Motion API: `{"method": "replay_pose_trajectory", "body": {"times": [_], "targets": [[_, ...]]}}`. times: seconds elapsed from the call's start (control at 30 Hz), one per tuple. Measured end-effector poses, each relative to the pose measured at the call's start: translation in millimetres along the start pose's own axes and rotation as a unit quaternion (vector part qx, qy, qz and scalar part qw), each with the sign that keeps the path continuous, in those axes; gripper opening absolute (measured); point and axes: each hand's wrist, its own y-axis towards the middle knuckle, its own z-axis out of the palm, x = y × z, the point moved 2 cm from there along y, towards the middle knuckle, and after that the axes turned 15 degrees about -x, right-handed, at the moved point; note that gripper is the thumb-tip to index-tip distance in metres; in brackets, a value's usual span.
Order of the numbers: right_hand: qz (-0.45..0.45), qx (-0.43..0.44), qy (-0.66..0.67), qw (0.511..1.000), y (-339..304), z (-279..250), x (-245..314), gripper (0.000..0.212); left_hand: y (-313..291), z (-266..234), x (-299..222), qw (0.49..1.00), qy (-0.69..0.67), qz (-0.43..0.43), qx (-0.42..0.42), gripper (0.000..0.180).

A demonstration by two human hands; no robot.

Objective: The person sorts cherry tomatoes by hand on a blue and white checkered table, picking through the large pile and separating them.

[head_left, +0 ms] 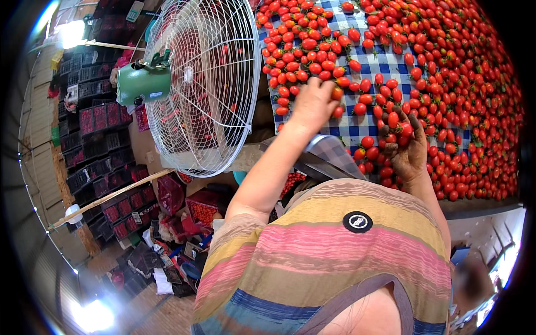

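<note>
Small red oval tomatoes [446, 72] lie spread over a blue and white checked cloth [373, 66] on a table. My left hand [314, 103] reaches out over the cloth, fingers curled on a tomato at its fingertips. My right hand [405, 142] is cupped palm up, soiled, and holds several tomatoes [395, 124] heaped in it. Both forearms come up from my striped shirt at the bottom.
A large white-caged fan [206, 78] with a green motor stands left of the table. Stacks of dark trays with red fruit [95, 145] line the far left. Bags, papers and boxes [173, 245] clutter the floor below. A wooden pole [106, 198] leans there.
</note>
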Motion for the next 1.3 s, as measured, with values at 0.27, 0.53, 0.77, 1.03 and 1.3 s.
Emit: {"method": "replay_pose_trajectory", "body": {"times": [0.27, 0.53, 0.77, 1.03, 1.3], "targets": [[-0.013, 0.029, 0.001, 0.999, -12, 13, 9, 0.06, 4, 1, 4, 0.994, -0.072, 0.076, -0.008, 0.029], [-0.025, -0.002, 0.026, 0.999, -9, 11, 12, 0.056, 75, -11, 53, 0.994, 0.082, -0.04, -0.061, 0.031], [-0.019, 0.06, 0.089, 0.994, -5, 0, 26, 0.049, 71, -16, 48, 0.994, 0.101, -0.029, 0.043, 0.035], [-0.044, -0.04, 0.039, 0.997, 1, 5, 16, 0.054, 61, -35, -30, 0.94, -0.299, -0.128, 0.102, 0.045], [0.023, 0.01, 0.064, 0.998, -6, 8, 5, 0.057, 77, -17, -28, 1.0, -0.029, -0.003, 0.009, 0.047]]}}
